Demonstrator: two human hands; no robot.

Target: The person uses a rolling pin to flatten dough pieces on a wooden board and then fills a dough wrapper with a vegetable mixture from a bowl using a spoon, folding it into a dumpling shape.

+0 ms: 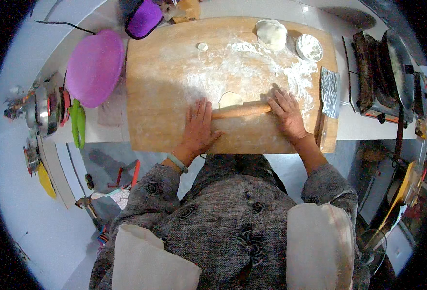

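Note:
A wooden rolling pin (240, 111) lies crosswise near the front of a floured wooden board (155, 119). My left hand (200, 125) covers the pin's left end, its fingers stretched forward and nearly flat. Over the right end rests my right hand (287, 114), fingers also extended. Between the hands, a thin flattened piece of dough (231, 98) shows just beyond the pin; its near edge meets or passes under the pin. Farther back sits a small dough piece (202, 46). A larger pale dough lump (271, 34) is at the back right, beside a white bowl of flour (309, 48).
A cleaver (330, 92) lies along the board's right edge, handle toward me. Beyond it stands a stove (383, 108) with a pan (396, 65). To the left are a purple oval container (95, 69), green peppers (77, 123) and metal bowls (47, 112).

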